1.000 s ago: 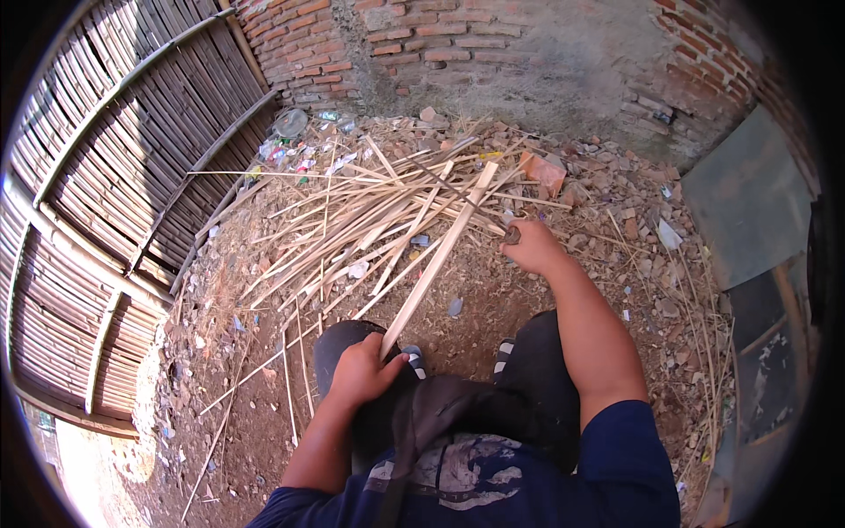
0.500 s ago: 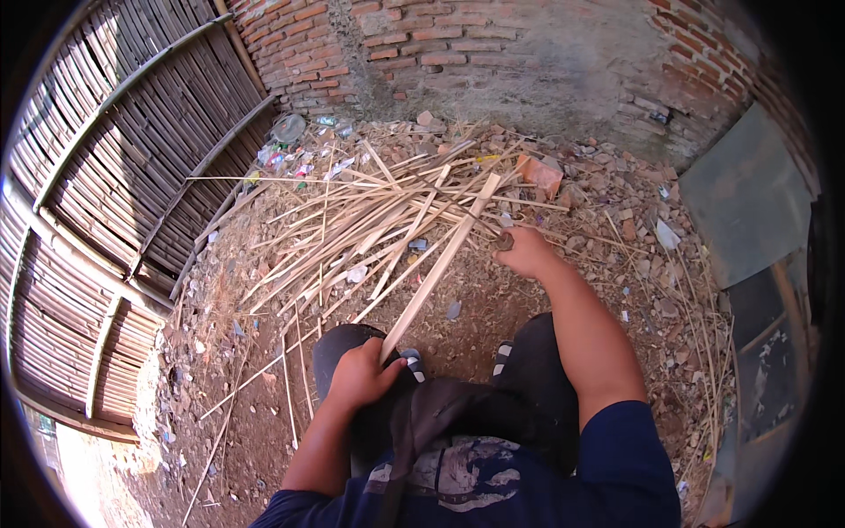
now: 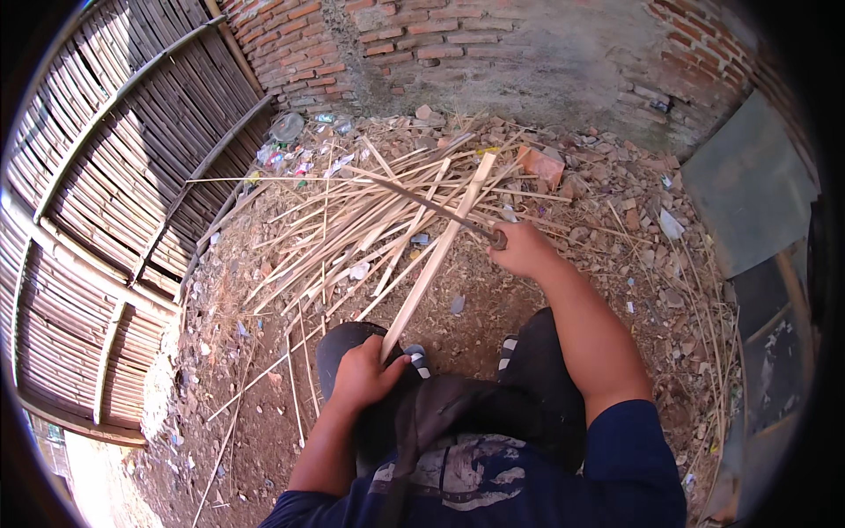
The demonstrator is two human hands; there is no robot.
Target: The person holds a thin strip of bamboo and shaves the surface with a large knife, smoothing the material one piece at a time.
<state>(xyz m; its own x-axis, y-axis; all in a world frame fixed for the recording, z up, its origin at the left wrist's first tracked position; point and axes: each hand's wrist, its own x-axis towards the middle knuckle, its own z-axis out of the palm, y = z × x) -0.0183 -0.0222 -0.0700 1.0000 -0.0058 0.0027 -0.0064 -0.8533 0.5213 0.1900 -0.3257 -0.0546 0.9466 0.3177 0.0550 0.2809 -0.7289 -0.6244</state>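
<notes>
My left hand (image 3: 363,374), near my left knee, is closed around the lower end of a long pale bamboo strip (image 3: 429,275). The strip slants away from me, up and to the right, over the pile. In my right hand (image 3: 526,250) is the handle of a machete (image 3: 414,197) with a long, dark, narrow blade. Its blade points to the far left and crosses the strip in the picture; whether the two touch I cannot tell. Beneath them lies a loose pile of bamboo strips (image 3: 339,253) on the ground.
A bamboo-slat wall (image 3: 132,167) stands on the left and a worn brick wall (image 3: 493,53) at the back. Grey sheets (image 3: 748,194) lean at the right. Rubble, litter and a brick piece (image 3: 540,167) lie around the pile. My knees are bent in front of me.
The machete blade has swung round to the left, so more of its length shows across the strip. My left hand keeps its hold on the strip, which has barely moved.
</notes>
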